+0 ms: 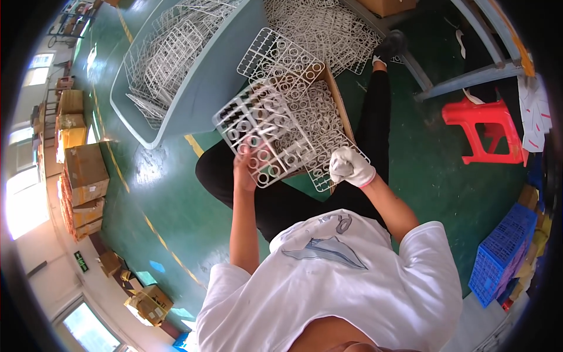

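Over the cardboard box [338,101], pinching a white ring frame [271,130] at its near left side with the bare left hand [246,166]; rightward, gloved right hand [350,166] curled, cannot tell around what.

Grn flr [179,196], yel lines [163,241], brt windows [27,202] at L, red stool [468,119]

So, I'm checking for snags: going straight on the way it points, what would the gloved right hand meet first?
Probably the small white frame of rings just up and left of the right hand; depth is unclear, and they may already be touching.
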Tool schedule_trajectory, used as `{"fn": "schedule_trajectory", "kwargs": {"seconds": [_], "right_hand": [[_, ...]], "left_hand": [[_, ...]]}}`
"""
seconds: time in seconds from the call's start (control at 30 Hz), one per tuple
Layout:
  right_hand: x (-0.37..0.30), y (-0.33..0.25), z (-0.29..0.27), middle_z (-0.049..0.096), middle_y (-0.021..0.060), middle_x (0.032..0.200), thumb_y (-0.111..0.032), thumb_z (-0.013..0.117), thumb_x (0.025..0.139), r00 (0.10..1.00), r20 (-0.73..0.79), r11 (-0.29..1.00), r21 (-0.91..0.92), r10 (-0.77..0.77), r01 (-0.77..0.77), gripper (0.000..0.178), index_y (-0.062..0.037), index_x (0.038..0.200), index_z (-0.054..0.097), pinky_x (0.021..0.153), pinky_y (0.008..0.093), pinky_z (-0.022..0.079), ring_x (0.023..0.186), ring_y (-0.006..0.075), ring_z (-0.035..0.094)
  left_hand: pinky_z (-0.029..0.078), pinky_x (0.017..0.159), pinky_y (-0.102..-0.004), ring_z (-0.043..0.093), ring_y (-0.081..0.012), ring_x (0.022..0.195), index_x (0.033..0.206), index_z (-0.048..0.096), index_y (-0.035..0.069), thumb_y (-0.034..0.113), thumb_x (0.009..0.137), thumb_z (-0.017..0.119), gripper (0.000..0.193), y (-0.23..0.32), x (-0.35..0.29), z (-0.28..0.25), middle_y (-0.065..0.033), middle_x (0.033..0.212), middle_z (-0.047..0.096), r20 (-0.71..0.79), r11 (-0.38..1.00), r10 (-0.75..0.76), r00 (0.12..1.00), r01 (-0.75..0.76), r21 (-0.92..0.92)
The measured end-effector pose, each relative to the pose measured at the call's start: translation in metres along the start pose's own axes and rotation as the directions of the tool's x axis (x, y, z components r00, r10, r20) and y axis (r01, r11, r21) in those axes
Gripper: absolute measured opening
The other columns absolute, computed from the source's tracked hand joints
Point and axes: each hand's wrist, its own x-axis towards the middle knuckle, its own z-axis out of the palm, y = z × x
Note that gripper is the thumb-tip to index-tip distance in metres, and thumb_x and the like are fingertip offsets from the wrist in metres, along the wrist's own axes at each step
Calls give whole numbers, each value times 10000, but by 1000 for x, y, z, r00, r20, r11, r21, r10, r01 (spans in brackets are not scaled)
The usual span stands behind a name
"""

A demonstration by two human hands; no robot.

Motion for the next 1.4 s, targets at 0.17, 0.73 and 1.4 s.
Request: {"fn": "schedule_trajectory", "kwargs": {"seconds": [0.17,0.73,1.4], "right_hand": [[12,-13,36,499,-43,539,-256,552,886,893,-432,845,-424,127,-326,268,-6,846,640,468,205,425,491,38,484],[42,5,42,589,157,606,-281,575,798,886,-396,347,-888,-242,-302,211,-78,765,617,557,406,480,602,331,600],[8,-12,45,279,-115,471,-371,357,957,954,228,693,656,196,-299,330,-124,749,422,393,189,270,362,24,260]], "left_hand": [[540,761,-346,620,-241,927,1256,420,-6,165,923,475,379,1,2,23,-139,1089,586,89,993,97,991,-103,61],[527,730,-299,621,-189,899,1256,435,-15,164,916,500,389,0,-6,70,-102,1064,601,69,956,206,976,-215,199],[514,665,-257,629,-167,772,1075,537,-29,94,884,541,227,-4,23,29,-87,927,621,61,924,319,946,-325,201]]}}
